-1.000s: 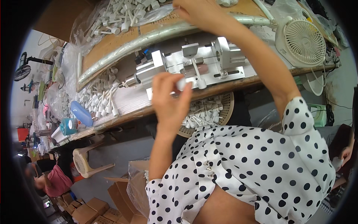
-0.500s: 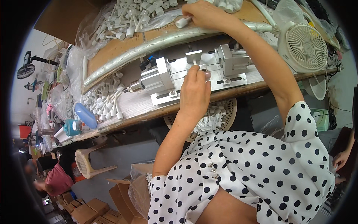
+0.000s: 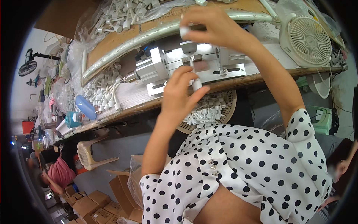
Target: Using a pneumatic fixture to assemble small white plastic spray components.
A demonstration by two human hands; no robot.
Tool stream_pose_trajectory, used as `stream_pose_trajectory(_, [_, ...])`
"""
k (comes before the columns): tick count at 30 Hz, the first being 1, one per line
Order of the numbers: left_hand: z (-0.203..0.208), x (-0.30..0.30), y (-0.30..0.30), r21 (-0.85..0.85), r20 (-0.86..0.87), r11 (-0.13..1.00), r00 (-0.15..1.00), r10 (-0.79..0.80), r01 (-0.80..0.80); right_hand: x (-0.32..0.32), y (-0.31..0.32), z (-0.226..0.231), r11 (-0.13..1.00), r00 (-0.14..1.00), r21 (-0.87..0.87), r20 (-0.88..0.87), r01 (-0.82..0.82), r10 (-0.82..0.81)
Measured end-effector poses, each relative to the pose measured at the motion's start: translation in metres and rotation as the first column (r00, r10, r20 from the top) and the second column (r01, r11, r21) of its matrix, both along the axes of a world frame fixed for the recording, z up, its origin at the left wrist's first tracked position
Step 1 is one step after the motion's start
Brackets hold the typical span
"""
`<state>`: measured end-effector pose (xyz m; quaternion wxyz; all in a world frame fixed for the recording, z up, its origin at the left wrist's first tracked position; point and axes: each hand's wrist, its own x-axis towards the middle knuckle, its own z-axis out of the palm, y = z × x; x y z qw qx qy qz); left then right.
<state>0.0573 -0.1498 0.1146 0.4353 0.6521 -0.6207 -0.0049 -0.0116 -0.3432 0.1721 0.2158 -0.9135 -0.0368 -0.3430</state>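
A small white plastic piece (image 3: 196, 84) with a round cap and thin stem is between the thumb and fingers of my left hand (image 3: 177, 91), at the front of a silver metal clamping fixture (image 3: 160, 63). Its stem points up toward the small metal block (image 3: 197, 57) in the fixture's middle. My right hand (image 3: 214, 28) pinches a second white capped piece (image 3: 184, 31) above the fixture's rear plate (image 3: 188, 46). This hand is slightly blurred. A round basket (image 3: 232, 108) below the bench edge holds several similar pieces, partly hidden behind my left hand.
Loose white pieces (image 3: 106, 93) lie left of the fixture, and more (image 3: 128, 15) are heaped on the raised cardboard behind a plastic-wrapped rail (image 3: 149, 37). A white fan (image 3: 307, 41) stands at right. A blue container (image 3: 85, 107) sits at left. Other people (image 3: 61, 173) are at both sides.
My right hand has come from the rear pile toward the fixture with its white piece. My left hand has drawn back from the fixture's middle toward the front edge, a white piece showing in it.
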Motion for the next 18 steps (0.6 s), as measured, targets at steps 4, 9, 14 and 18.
stream_pose_trajectory(4, [0.031, 0.072, -0.013, -0.124, 0.023, 0.972, 0.978, 0.205, -0.201, -0.035, 0.029, -0.033, 0.988, 0.985, -0.015, 0.078, -0.156, 0.156])
stream_pose_trajectory(9, [0.045, 0.180, -0.081, -0.264, 0.340, 0.919, 0.864, 0.372, -0.292, -0.036, 0.042, -0.050, 0.970, 0.994, -0.223, -0.071, -0.096, 0.082])
stream_pose_trajectory(14, [0.033, 0.206, -0.103, 0.024, 0.472, 0.846, 0.752, 0.460, -0.533, -0.024, 0.044, -0.059, 0.961, 0.992, -0.261, -0.112, -0.092, 0.064])
stream_pose_trajectory(18, [0.037, 0.201, -0.090, 0.031, 0.404, 0.864, 0.797, 0.448, -0.502, -0.027, 0.044, -0.049, 0.972, 0.988, -0.215, -0.141, -0.099, 0.070])
